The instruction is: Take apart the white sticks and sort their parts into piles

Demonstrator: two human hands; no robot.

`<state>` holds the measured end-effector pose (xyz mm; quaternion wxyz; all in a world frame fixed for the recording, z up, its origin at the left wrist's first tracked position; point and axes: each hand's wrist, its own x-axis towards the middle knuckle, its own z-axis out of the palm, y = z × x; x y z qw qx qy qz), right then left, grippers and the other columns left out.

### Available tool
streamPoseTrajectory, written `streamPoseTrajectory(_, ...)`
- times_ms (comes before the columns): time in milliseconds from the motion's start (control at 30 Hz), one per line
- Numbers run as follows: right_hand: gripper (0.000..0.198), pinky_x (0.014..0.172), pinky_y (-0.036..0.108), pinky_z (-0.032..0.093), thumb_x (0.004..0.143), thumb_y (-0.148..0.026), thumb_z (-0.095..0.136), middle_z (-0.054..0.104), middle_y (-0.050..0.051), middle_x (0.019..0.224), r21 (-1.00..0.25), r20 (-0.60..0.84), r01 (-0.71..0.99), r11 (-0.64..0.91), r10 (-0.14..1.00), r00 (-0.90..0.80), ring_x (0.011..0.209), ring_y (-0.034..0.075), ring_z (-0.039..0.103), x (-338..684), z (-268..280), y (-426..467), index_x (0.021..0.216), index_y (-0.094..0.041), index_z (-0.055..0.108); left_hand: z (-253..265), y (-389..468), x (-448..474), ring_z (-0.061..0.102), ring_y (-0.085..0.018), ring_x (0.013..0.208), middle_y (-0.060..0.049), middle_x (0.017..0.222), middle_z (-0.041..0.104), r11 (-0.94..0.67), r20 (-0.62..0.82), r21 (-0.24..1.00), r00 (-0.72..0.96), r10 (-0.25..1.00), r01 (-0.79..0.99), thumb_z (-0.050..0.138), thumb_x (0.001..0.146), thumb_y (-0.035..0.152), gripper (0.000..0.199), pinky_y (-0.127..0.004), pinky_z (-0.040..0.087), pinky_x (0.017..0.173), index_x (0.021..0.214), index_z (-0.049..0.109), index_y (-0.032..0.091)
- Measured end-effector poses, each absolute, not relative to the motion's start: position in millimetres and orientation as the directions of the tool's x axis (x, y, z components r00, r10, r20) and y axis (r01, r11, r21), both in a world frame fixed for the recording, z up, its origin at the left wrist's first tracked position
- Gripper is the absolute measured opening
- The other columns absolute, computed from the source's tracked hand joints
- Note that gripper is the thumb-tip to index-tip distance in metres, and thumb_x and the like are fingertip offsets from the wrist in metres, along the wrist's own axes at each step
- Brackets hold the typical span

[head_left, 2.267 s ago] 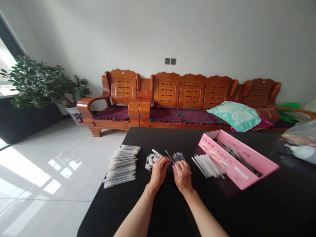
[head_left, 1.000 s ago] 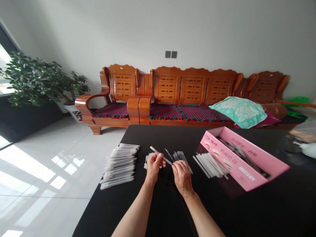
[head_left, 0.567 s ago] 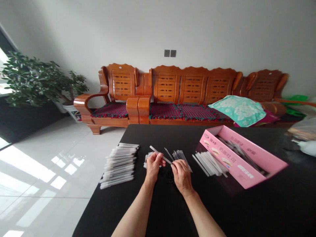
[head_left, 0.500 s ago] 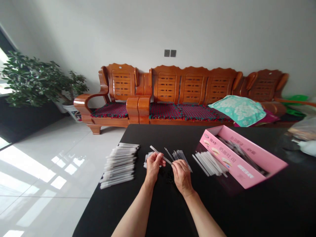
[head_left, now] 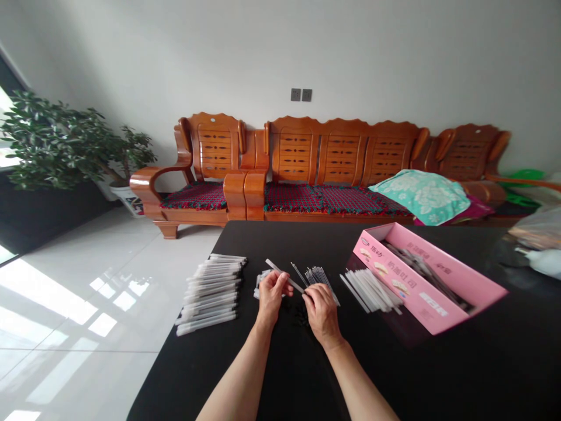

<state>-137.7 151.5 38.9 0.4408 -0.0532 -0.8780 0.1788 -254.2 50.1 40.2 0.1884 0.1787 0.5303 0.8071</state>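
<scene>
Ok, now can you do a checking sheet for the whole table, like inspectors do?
Surface: black table.
Things: pens in a row at left; small white pieces, black bits and thin sticks in the middle; white tubes beside a pink box holding dark strips.
Clutter: clear bag and white object, far right.
Left hand: holding a slim tube.
Right hand: pinching that tube's near end.
Cables: nothing seen.
Surroundings: wooden sofa, green cloth on it, plant, wall sockets.
</scene>
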Motion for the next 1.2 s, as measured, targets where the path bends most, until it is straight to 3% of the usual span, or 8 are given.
streamPoseTrajectory(500,0.012,0.081,0.042,0.052,0.094,-0.021,0.050,0.064,0.008,0.090,-0.362,0.749,-0.060,0.930,0.252,-0.613,0.089,0.023,0.059,-136.2,40.5,151.7,0.097,-0.019,0.061,42.3,48.4,-253.4,0.058,-0.011,0.045,0.000,0.056,0.064,-0.366,0.081,0.923,-0.870,0.487,-0.119,0.071,0.076,0.050,0.036,-0.022,0.048,0.047,0.076,0.064,0.015)
streamPoseTrajectory(933,0.012,0.080,0.041,0.052,0.094,-0.016,0.050,0.062,0.007,0.084,-0.374,0.760,-0.096,0.923,0.245,-0.602,0.087,0.022,0.058,-135.8,40.2,150.1,0.087,-0.019,0.060,40.8,47.5,-251.0,0.057,-0.010,0.043,-0.001,0.054,0.064,-0.351,0.098,0.933,-0.880,0.465,-0.082,0.069,0.079,0.049,0.035,-0.019,0.046,0.044,0.072,0.063,0.015)
streamPoseTrajectory(1200,0.014,0.081,0.041,0.050,0.095,-0.014,0.046,0.062,0.007,0.087,-0.397,0.701,-0.112,0.911,0.223,-0.678,0.089,0.022,0.056,-134.8,37.8,151.3,0.090,-0.018,0.059,40.2,47.1,-254.9,0.057,-0.011,0.043,-0.001,0.054,0.064,-0.359,0.075,0.927,-0.885,0.459,-0.108,0.071,0.077,0.051,0.039,-0.020,0.047,0.045,0.073,0.062,0.013)
